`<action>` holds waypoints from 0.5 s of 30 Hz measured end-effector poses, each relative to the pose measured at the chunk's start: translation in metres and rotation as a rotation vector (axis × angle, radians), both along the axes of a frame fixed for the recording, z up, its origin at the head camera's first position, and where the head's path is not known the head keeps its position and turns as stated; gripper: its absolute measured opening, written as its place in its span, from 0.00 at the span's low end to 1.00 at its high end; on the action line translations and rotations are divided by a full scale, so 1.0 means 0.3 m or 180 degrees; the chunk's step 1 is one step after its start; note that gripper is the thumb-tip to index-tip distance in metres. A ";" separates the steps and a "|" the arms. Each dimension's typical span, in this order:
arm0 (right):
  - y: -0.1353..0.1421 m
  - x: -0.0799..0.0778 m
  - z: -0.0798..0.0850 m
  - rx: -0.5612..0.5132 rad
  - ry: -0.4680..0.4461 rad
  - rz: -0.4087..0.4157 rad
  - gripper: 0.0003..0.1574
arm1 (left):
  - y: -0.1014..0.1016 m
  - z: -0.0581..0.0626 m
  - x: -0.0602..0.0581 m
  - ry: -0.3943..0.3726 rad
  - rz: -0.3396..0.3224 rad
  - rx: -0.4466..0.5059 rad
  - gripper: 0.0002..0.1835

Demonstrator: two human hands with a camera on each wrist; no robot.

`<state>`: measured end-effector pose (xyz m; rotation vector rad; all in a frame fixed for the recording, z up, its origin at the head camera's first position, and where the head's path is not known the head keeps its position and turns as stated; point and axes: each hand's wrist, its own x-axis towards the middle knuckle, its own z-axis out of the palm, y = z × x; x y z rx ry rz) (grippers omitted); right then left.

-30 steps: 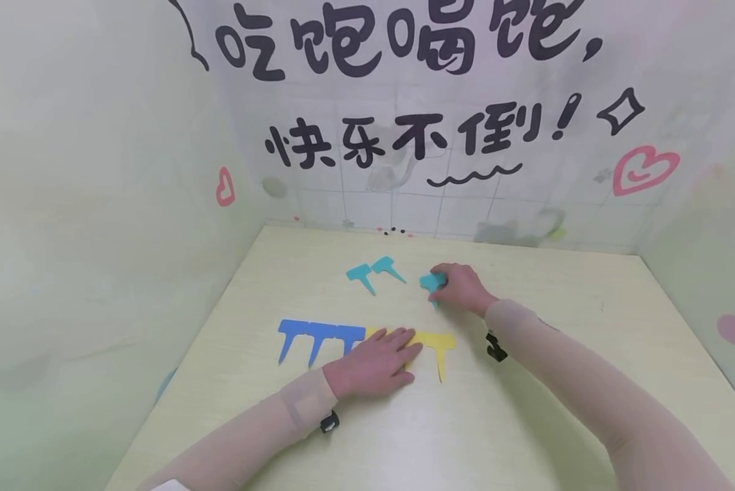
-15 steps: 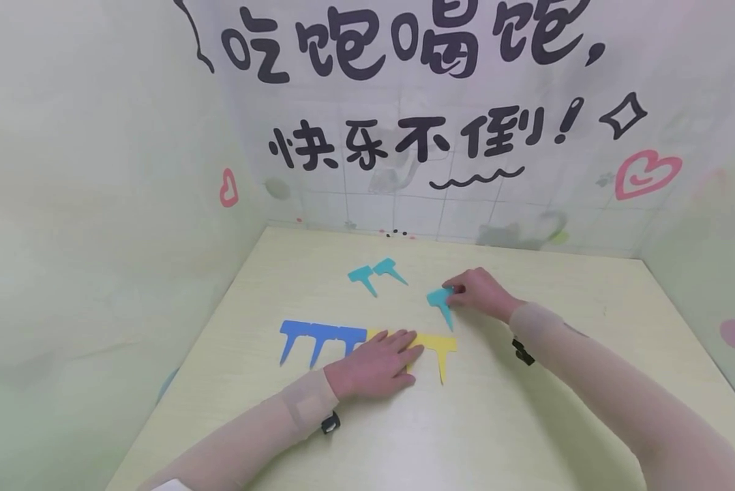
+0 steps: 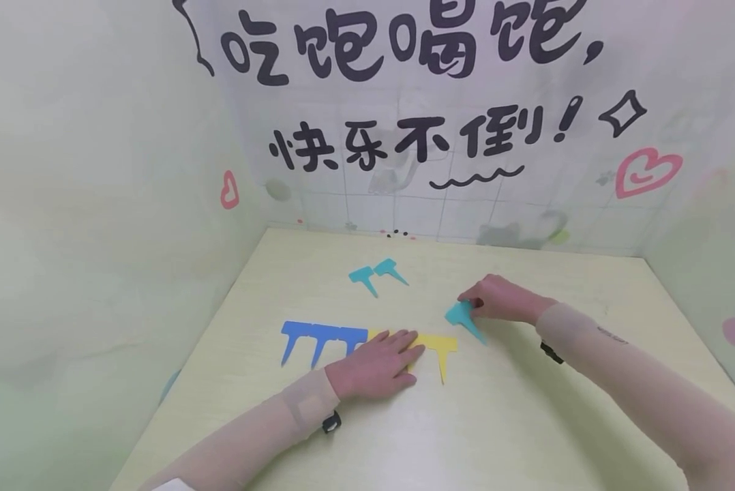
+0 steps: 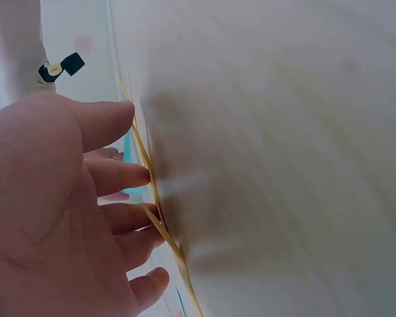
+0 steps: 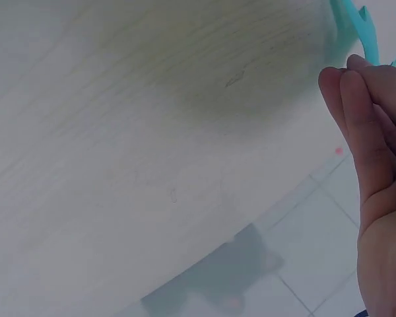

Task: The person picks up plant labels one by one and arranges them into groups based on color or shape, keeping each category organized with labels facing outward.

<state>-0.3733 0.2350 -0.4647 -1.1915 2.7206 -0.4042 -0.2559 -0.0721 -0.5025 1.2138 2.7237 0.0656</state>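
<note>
While the left hand (image 3: 373,368) rests, fingers apart, on the yellow tags (image 3: 440,342), the right hand (image 3: 507,299) pinches a teal tag (image 3: 461,314) just off their right end, seemingly by one corner, so a weak grip could drop it.

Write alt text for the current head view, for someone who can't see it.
At a pale table, a person's right hand pinches a turquoise T-shaped tag while the left hand rests on the yellow tags adjoining a row of blue tags. Two more turquoise tags lie farther back, before a backdrop with large dark lettering.
</note>
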 end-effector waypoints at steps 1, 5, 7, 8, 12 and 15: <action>0.010 0.004 0.001 0.0008 0.0020 0.0015 0.15 | 0.001 -0.001 -0.001 0.0004 -0.0002 -0.0003 0.33; 0.046 0.029 0.009 -0.0084 0.0185 -0.0026 0.15 | 0.003 -0.002 -0.003 0.0034 -0.0003 -0.0030 0.33; 0.060 0.047 0.020 -0.0124 0.0361 -0.0097 0.16 | 0.004 0.001 -0.002 0.0044 0.0008 -0.0049 0.33; 0.066 0.057 0.025 -0.0134 0.0460 -0.0145 0.17 | 0.004 0.003 -0.002 0.0044 0.0014 -0.0052 0.33; 0.089 0.103 0.038 -0.0184 0.0753 -0.0379 0.21 | 0.004 0.008 0.002 0.0021 0.0032 -0.0037 0.32; 0.104 0.137 0.028 -0.0272 0.0763 -0.0600 0.23 | 0.002 0.010 0.005 0.0003 0.0020 0.0002 0.33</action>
